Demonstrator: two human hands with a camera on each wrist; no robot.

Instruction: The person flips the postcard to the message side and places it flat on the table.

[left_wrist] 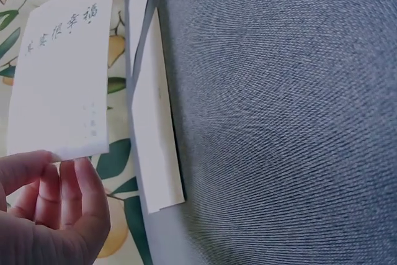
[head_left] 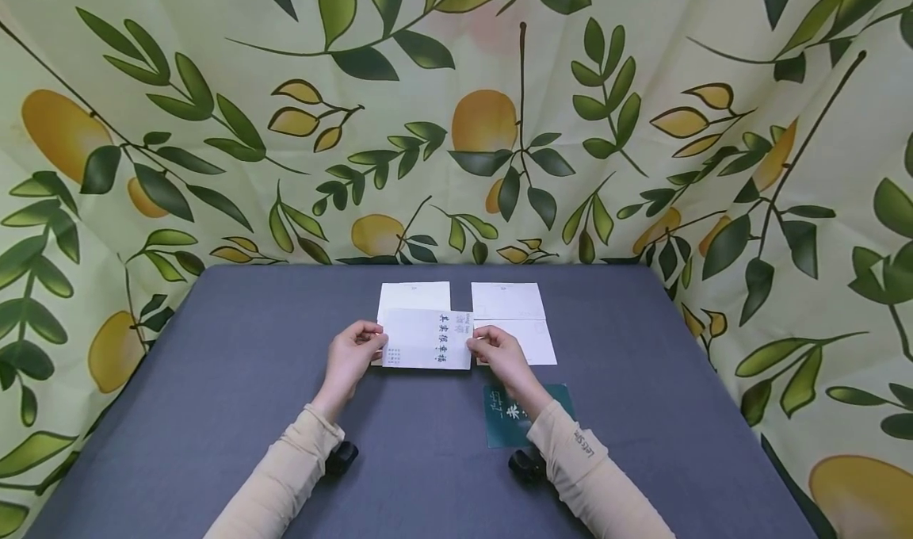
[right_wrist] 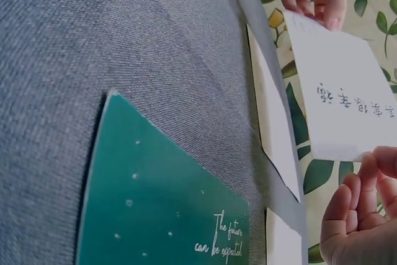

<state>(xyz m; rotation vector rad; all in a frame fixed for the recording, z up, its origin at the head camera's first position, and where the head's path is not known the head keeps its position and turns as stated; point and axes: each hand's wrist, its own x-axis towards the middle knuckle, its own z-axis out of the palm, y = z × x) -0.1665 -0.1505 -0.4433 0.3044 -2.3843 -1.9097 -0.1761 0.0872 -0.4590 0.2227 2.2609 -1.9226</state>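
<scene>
the left hand (head_left: 348, 361) and right hand (head_left: 505, 358) pinch opposite ends of a white rectangular paper card (head_left: 421, 341), reading "其实很幸福", above the grey cloth-covered table (head_left: 414, 460); a dark-green rectangular card (right_wrist: 161, 184) there reads "the future can be expected".

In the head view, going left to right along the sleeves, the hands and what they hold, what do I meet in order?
Cream fabric left sleeve → bare left hand → white rectangular card with dark writing → bare right hand → cream fabric right sleeve.
</scene>
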